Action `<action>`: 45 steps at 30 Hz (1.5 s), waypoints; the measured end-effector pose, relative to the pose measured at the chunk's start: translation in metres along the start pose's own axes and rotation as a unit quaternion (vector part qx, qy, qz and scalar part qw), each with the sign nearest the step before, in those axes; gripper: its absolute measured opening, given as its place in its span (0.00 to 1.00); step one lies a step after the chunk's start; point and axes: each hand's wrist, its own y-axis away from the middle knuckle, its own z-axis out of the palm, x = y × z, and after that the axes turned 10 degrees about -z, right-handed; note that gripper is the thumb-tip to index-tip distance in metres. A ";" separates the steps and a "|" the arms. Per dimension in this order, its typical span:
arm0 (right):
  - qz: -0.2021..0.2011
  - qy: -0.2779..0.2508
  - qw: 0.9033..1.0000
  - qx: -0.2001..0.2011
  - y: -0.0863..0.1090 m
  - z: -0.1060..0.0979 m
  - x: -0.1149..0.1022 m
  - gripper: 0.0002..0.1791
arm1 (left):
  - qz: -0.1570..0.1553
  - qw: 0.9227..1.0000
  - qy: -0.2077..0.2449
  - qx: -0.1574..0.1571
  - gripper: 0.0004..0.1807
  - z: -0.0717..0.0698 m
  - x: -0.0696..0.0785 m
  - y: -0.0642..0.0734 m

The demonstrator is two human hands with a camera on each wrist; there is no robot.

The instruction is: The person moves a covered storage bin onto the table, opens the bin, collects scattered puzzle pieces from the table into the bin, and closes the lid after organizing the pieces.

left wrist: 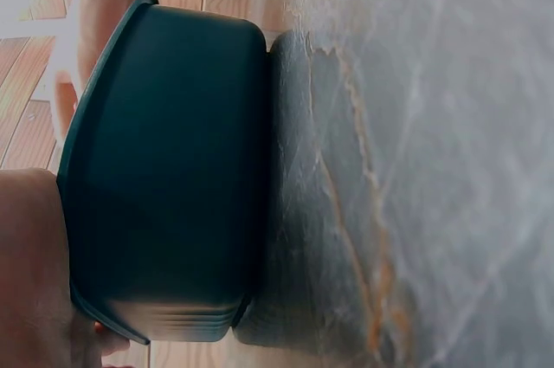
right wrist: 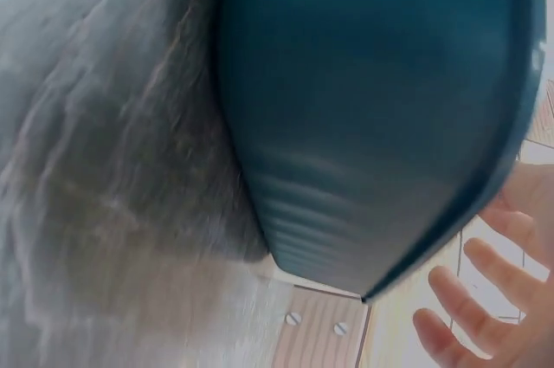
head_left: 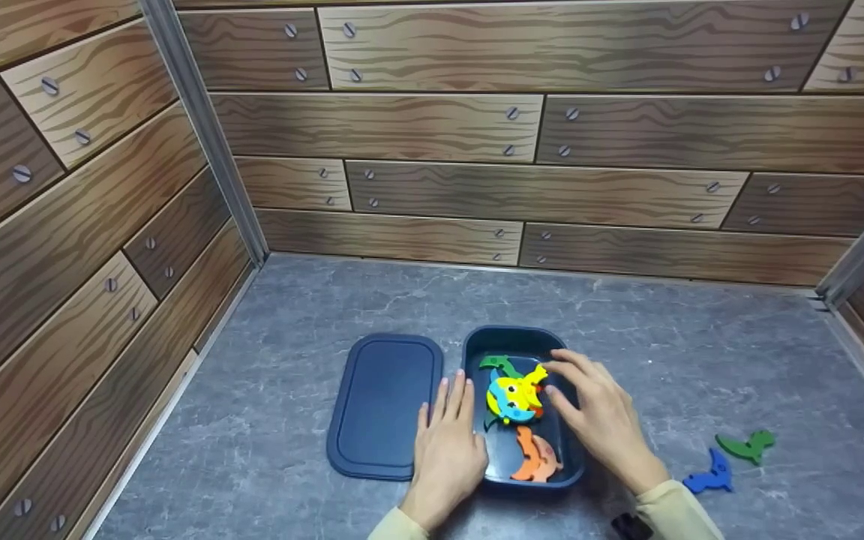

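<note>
Box (head_left: 520, 340) near centre, right of lid (head_left: 387, 397). Left hand (head_left: 448, 459) straight-fingered at box's left edge, gripping nothing; right hand (head_left: 603, 409) parted beside toy pile (head_left: 511, 397) inside box, contact I can't tell. I'd steady box, touch lightly, lest pile slide.

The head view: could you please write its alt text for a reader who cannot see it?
A person's left hand and right hand are at the sides of an open dark-blue box holding colourful pieces. A matching lid lies flat to the left; a green piece and a blue piece lie to the right on the grey, marbled table.
</note>
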 end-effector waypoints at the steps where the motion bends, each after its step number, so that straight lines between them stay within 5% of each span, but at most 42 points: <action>1: 0.000 0.001 1.000 0.004 0.001 -0.002 0.001 0.18 | 0.000 1.000 0.000 0.000 0.38 0.000 0.000 0.000; 25: -0.001 0.040 0.994 0.102 0.044 -0.059 0.036 0.19 | 0.007 1.000 -0.017 0.011 0.39 -0.001 0.001 0.001; 45: 0.074 0.098 0.988 0.098 0.083 -0.086 0.071 0.20 | 0.000 1.000 -0.017 0.003 0.39 -0.001 0.002 0.001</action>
